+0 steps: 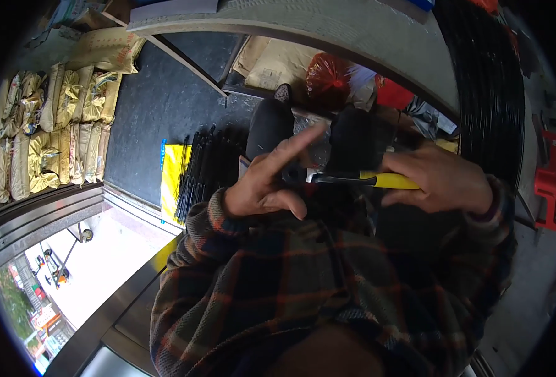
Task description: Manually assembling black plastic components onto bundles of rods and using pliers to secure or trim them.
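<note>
The right hand (438, 179) grips the yellow-handled tool (369, 178) by its handle, the metal head (313, 177) pointing to nine o'clock; the tool lies just right of the view's centre. The left hand (262, 188) is open, forefinger stretched toward one o'clock and thumb toward four, with the tool's head right by the gap between them. A dark piece shows there too, but I cannot tell whether the left hand's hidden fingers hold it.

The likeliest harm is a nipped or knocked finger, from the head working so near that spread thumb and forefinger. A loose grip could let the tool slip, and the dark trousers (269, 129) lie toward twelve o'clock. A leftward swing of the left arm could scatter the black rods (203, 164) at its ten o'clock. The right elbow or hand, moved toward one o'clock, might snag the hanging black strands (488, 94) beside the bench (353, 38).
</note>
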Demonstrator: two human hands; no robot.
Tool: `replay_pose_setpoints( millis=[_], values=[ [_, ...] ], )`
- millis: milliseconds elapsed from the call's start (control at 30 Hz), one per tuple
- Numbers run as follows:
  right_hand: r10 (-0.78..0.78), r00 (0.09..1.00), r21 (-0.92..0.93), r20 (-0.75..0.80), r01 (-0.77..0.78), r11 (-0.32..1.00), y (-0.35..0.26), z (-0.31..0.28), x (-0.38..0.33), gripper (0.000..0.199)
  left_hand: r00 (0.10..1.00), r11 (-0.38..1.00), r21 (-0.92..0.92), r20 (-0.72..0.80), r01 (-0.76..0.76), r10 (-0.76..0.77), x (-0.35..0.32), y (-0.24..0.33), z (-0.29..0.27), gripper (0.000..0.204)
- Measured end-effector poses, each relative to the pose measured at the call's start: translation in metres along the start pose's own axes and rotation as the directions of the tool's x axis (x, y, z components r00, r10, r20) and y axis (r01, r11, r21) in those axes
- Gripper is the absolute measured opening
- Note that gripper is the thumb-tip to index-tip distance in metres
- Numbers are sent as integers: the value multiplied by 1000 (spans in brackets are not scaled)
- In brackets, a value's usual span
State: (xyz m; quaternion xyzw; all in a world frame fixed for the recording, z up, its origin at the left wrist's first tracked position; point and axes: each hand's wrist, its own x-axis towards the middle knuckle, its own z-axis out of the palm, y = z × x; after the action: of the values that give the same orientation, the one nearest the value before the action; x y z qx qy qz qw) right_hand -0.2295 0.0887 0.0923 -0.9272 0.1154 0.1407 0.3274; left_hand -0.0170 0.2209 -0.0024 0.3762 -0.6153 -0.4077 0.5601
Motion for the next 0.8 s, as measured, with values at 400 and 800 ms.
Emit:
replay_pose_setpoints(
  millis=[400, 800],
  values=[
    [-161, 870, -490, -466, -102, 865, 13, 60, -13, 25, 999, 994, 105, 41, -20, 16, -1, -8, 16, 59],
    [55, 902, 823, 428, -414, 388, 25, 42, -35, 48, 953, 997, -64, 301, 39, -18, 15, -8, 19, 65]
  ],
)
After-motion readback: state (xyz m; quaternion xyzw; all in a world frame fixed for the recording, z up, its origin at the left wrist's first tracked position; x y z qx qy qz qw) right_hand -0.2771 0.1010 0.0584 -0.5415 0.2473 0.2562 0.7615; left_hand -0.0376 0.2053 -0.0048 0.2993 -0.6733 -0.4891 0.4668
